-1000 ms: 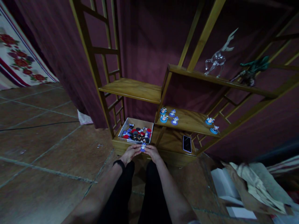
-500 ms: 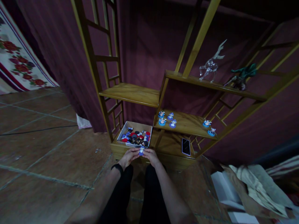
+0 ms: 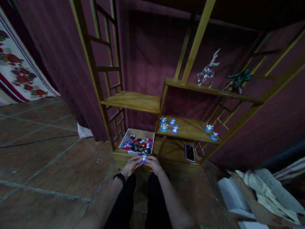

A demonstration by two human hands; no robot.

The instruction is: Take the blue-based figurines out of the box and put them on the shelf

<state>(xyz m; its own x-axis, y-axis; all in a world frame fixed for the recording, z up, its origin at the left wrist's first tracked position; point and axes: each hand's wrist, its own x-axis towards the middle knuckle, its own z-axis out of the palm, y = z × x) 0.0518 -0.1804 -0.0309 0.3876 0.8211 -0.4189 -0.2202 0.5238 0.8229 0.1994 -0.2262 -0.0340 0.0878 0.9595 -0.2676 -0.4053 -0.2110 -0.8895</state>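
A small purple-and-white figurine [image 3: 144, 158] is held upright between my two hands, just in front of the box. The fingers of my left hand [image 3: 131, 164] close on its left side, and those of my right hand [image 3: 153, 162] on its right. Behind it, an open cardboard box [image 3: 140, 131] holds several jumbled figurines in red, black, blue and purple. On the shelf [image 3: 188, 128] to the right stand two purple figurines [image 3: 174, 128] beside two blue-based figurines [image 3: 164, 127]. Two more blue-based figurines [image 3: 213, 136] stand at that shelf's right end.
A phone [image 3: 190, 152] lies on the lower board at right. Above, a clear deer ornament [image 3: 206, 74] and a dark green statue [image 3: 239, 81] stand on the upper shelf [image 3: 186, 86]. White boxes [image 3: 234, 195] and cloth lie on the floor at right.
The view has shifted slightly, so the shelves sit a little lower and the right side further left. Both hands still hold the figurine, which appears slightly lower in view.
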